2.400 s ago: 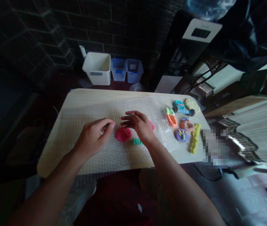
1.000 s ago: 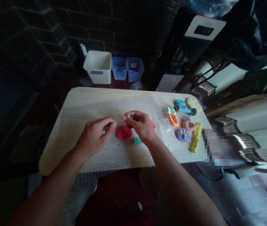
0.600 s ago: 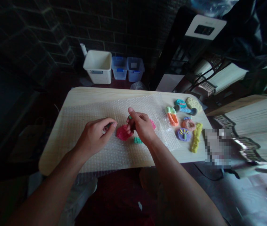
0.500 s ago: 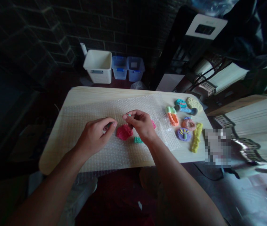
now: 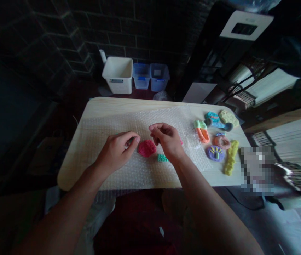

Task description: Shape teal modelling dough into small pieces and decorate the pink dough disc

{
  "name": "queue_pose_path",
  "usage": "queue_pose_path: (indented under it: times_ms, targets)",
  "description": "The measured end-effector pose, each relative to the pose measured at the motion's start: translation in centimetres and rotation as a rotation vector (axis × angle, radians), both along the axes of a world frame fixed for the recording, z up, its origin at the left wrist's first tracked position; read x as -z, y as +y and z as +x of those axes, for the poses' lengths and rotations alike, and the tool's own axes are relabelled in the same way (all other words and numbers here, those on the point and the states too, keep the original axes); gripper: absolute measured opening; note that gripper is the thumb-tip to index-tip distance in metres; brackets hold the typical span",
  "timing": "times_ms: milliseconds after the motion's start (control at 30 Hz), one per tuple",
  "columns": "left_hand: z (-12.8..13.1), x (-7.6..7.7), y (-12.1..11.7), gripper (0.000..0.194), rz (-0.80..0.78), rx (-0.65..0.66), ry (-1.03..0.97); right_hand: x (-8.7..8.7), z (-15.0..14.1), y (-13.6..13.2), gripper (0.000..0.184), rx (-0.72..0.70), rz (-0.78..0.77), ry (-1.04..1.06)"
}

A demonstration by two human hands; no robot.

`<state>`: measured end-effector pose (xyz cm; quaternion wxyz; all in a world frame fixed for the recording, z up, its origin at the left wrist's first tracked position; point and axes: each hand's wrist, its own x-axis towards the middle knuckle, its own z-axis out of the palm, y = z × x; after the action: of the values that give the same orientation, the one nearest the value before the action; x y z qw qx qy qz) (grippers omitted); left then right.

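Observation:
My left hand [image 5: 120,148] hovers over the bubble wrap [image 5: 123,173], its fingers curled and the thumb tip close to the index tip. Whatever may be in that pinch is hidden. To its right my right hand [image 5: 167,139] is closed too, fingertips drawn together in the air; nothing shows clearly between them. Between and below the hands lies a round, crinkled pink-red piece [image 5: 147,148], looking like modelling clay. A bumpy green strip [image 5: 162,158] sits just under my right hand, partly covered by it. Another bit of pink [image 5: 181,142] peeks out behind the right hand.
On the table's right side lie several clay-like shapes: an orange and green piece [image 5: 202,132], a purple disc [image 5: 215,153], a yellow strip [image 5: 231,157], a blue bar with grey ends [image 5: 219,125]. Beyond the table [image 5: 99,106] stand a white bin [image 5: 118,76] and blue boxes [image 5: 141,76].
The whole view has shifted, moving the scene rightward. A small green bit seen at my right fingertips before no longer shows. Both hands keep nearly the same place over the table.

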<state>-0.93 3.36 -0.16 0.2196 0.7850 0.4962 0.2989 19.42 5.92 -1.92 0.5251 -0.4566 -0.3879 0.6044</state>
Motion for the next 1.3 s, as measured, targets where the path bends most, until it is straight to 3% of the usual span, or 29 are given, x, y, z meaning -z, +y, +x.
queue_pose_path:
  times_ms: [200,300,567,967,1300]
  targets:
    - [0.19,-0.30,-0.01,0.027,-0.013,0.006,-0.015,-0.16,-0.03,-0.26,0.041,-0.119,-0.061,0.153]
    - [0.17,-0.33,0.00,0.027,-0.012,0.003,-0.005,-0.35,-0.26,-0.40,0.039,-0.151,-0.007,0.185]
    - [0.03,-0.22,-0.13,0.025,-0.013,0.012,-0.032,0.07,-0.04,-0.29,0.023,-0.083,0.106,0.054]
    - [0.17,-0.27,-0.08,0.024,-0.001,0.006,-0.017,-0.63,-0.21,-0.47,0.038,-0.102,-0.019,0.087]
    - [-0.01,0.08,-0.04,0.026,0.015,-0.002,-0.007,0.28,-0.28,0.00,0.035,-0.029,0.054,0.078]
